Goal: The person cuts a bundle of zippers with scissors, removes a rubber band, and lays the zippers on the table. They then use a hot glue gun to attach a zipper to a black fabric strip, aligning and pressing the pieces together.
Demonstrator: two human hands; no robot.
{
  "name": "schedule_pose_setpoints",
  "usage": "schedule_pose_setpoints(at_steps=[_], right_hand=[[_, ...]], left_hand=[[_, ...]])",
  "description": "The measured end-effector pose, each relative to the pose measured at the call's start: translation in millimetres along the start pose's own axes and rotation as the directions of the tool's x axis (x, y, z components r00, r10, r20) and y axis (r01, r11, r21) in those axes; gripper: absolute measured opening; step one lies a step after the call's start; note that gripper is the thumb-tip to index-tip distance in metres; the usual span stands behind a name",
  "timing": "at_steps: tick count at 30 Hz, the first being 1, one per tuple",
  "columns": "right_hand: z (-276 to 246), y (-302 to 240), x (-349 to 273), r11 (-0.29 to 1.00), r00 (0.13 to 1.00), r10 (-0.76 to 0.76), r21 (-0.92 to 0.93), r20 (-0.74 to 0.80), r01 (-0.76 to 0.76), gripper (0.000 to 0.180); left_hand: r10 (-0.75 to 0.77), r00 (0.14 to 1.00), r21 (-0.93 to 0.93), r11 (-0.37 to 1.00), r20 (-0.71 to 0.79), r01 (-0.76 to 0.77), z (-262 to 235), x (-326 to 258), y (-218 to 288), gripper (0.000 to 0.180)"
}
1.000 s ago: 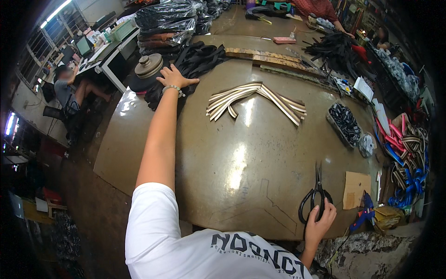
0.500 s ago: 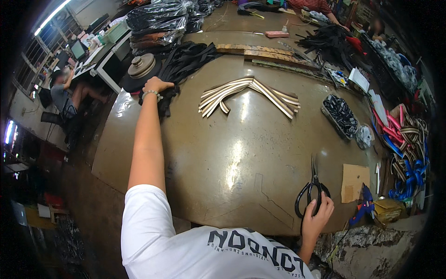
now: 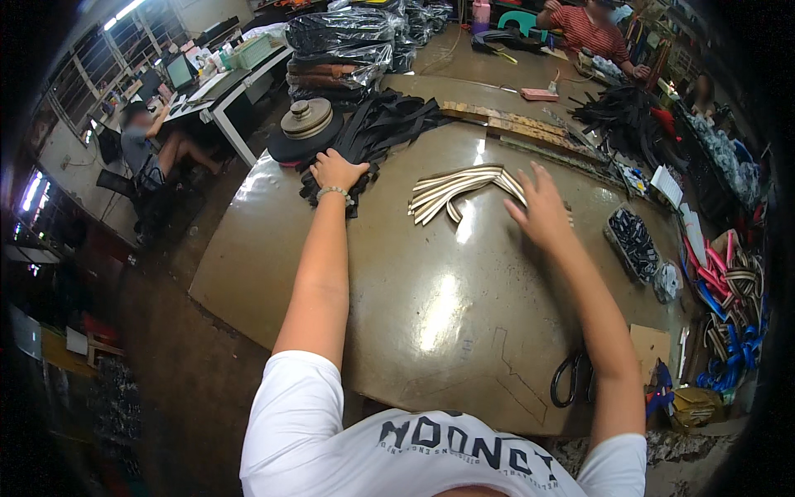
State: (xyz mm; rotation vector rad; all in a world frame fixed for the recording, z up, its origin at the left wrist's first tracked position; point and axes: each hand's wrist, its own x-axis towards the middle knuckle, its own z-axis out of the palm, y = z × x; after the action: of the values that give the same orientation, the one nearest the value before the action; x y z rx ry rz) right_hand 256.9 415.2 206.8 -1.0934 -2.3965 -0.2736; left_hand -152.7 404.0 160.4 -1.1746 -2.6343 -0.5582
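Observation:
My left hand (image 3: 335, 171) reaches far across the brown worktable (image 3: 431, 306) and grips the near end of a pile of black straps (image 3: 389, 124). My right hand (image 3: 542, 207) hovers open, fingers spread, over the right side of a bundle of beige and brown strips (image 3: 460, 186) lying in an arch shape. Black scissors (image 3: 571, 377) lie on the table near its front edge, beside my right arm, with no hand on them.
A round metal weight (image 3: 306, 118) sits left of the black straps. A tray of dark buckles (image 3: 633, 236) stands at the right. Coloured straps (image 3: 729, 290) pile at the far right. Wooden boards (image 3: 513, 124) lie behind. Other people sit at the left (image 3: 149, 141) and the back (image 3: 588, 25).
My right hand let go of the scissors, left them near the front edge and moved up to the beige strips. My left hand has stayed on the black straps.

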Motion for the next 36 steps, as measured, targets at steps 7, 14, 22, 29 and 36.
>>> schedule_pose_setpoints(at_steps=[7, 14, 22, 29, 36], right_hand=[[75.7, 2.8, 16.7, 0.993, 0.966, 0.114, 0.001, 0.232, -0.117, 0.049], [73.3, -48.8, -3.8, 0.993, 0.994, -0.063, 0.106, 0.092, 0.054, 0.044], [61.1, -86.1, -21.0, 0.984, 0.995, -0.084, 0.162, 0.045, 0.075, 0.043], [59.9, -84.8, -21.3, 0.979, 0.997, -0.071, 0.193, 0.031, 0.063, 0.042], [56.7, -87.4, -21.2, 0.976, 0.998, -0.059, 0.213, 0.03, 0.051, 0.041]], left_hand=[[-0.026, 0.945, 0.003, 1.0, 0.325, 0.027, -18.7, 16.4, 0.0, 0.1], [-0.142, 0.962, 0.041, 0.99, 0.235, 0.136, -13.3, 1.5, 3.7, 0.105], [-0.149, 0.951, 0.154, 0.982, 0.271, 0.11, -22.7, 11.3, -3.1, 0.101], [-0.175, 0.968, 0.078, 0.984, 0.183, 0.163, -8.7, 10.6, -11.2, 0.109], [-0.281, 0.941, 0.067, 0.959, 0.186, 0.274, -4.1, 6.6, -2.6, 0.112]])
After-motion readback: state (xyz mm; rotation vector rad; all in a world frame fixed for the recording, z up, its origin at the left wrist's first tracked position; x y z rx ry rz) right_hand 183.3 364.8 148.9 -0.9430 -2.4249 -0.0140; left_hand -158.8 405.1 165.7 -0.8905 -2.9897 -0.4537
